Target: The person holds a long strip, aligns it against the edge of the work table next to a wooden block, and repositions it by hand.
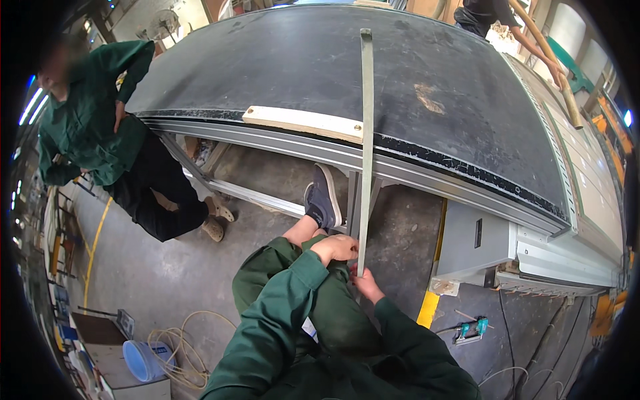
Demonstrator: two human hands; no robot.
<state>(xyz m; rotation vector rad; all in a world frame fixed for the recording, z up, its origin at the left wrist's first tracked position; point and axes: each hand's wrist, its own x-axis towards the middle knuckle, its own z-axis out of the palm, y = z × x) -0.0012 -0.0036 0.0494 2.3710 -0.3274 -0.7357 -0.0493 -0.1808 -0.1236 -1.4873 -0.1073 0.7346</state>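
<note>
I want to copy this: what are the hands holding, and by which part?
The right hand holds the long flat strip by its near end. The left hand is close beside it; whether it grips too, I can't tell.

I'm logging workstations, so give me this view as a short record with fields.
Left hand: above the knee, beside the strip; contact unclear
Right hand: at the strip's lower end, fingers closed on it
Long pale strip: from the dark tabletop over its near edge, down to the hands
White bar: along that edge, left of the strip
Co-worker: standing left, green top
Floor, right: teal clamp
Lower left: blue bucket
</note>
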